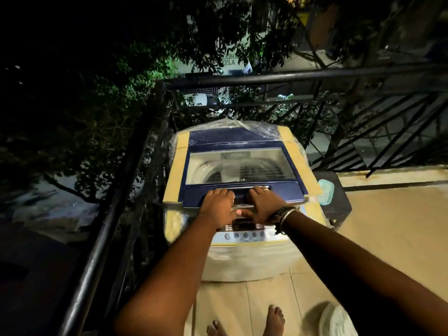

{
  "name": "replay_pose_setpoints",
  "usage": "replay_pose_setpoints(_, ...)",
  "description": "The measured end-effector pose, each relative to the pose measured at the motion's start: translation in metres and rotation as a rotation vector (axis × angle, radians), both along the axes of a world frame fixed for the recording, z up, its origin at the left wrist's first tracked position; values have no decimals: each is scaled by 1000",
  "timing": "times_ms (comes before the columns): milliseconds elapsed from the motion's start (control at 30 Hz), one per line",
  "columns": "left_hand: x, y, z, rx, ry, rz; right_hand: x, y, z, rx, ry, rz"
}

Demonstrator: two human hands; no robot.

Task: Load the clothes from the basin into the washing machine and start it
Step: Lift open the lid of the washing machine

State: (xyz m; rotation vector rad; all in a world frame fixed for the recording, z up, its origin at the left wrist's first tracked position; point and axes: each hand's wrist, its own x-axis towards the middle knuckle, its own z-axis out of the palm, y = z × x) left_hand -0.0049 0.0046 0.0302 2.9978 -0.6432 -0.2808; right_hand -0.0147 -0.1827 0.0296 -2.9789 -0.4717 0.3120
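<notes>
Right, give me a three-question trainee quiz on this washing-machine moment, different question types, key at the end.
1. True or false: the washing machine's lid is raised.
2. Multiple choice: where do the left hand and right hand rest? A) on the railing B) on the lid's front edge, by its handle C) in a basin
3. Short answer: what is worn on the right wrist?

Key: 1. False, it lies shut. 2. B. 3. Bracelets.
</notes>
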Motion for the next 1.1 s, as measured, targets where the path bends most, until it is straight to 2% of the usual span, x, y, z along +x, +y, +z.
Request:
replay_pose_setpoints(133, 29, 11, 61, -1, -156, -100, 36, -3, 62, -64, -104, 97)
replay_pose_setpoints(233, 61, 16, 103, 75, -273, -146, 68, -3, 115, -82, -151, 124)
replay_pose_setpoints(333, 94, 14, 130, 93, -302, -131, 98, -4, 146, -95, -156, 95)
replay_pose_setpoints(433, 125, 11, 144, -9, -249, -79, 124, -5, 154, -93, -205, 80)
replay_pose_setpoints(600, 177, 11, 164, -105, -289, 31, 168, -13, 164, -102, -462, 41)
replay_pose_setpoints(800, 231, 5, 157, -86, -460, 114, 235, -13, 167, -54, -561, -9)
replay_pose_setpoints(1100, 338, -5, 159, -115, -461, 130, 350, -18, 160, 25, -623, -7)
